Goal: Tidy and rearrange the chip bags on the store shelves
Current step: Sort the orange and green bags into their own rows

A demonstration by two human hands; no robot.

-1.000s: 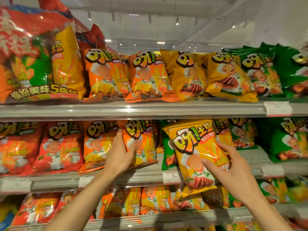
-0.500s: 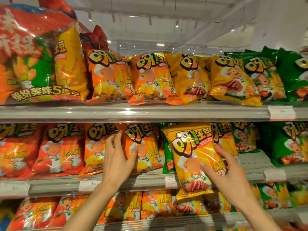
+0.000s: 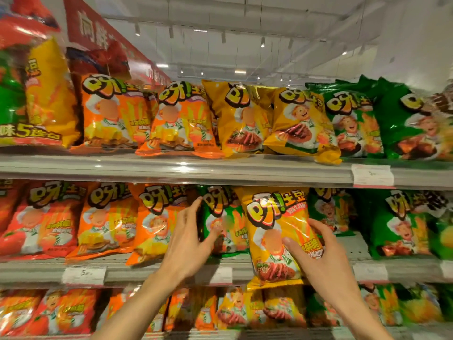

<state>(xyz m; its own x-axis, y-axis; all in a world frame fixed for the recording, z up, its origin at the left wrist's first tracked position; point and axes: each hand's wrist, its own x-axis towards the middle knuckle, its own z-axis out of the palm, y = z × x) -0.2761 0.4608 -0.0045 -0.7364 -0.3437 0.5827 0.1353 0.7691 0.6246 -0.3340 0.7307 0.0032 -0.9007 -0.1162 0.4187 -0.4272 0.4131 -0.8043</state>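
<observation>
On the middle shelf (image 3: 36, 268) stand red, orange and green chip bags. My right hand (image 3: 321, 258) grips a yellow chip bag (image 3: 274, 217) by its lower right side and holds it upright in front of that shelf, its bottom hanging past the shelf edge. My left hand (image 3: 190, 241) reaches between an orange bag (image 3: 154, 227) and a green bag (image 3: 228, 214). Its fingers lie straight along the green bag's left edge and its thumb rests on the bag's front. More green bags (image 3: 397, 224) stand to the right.
The top shelf (image 3: 220, 169) carries orange, yellow and green bags (image 3: 350, 119), with a large multipack (image 3: 31, 94) at the far left. The bottom shelf holds red, orange and yellow bags (image 3: 235, 310). Paper price tags (image 3: 372, 176) hang on the shelf rails.
My left hand has left the orange bag and moved right to the green bag's left edge. My right hand keeps hold of the yellow bag. The view has shifted closer.
</observation>
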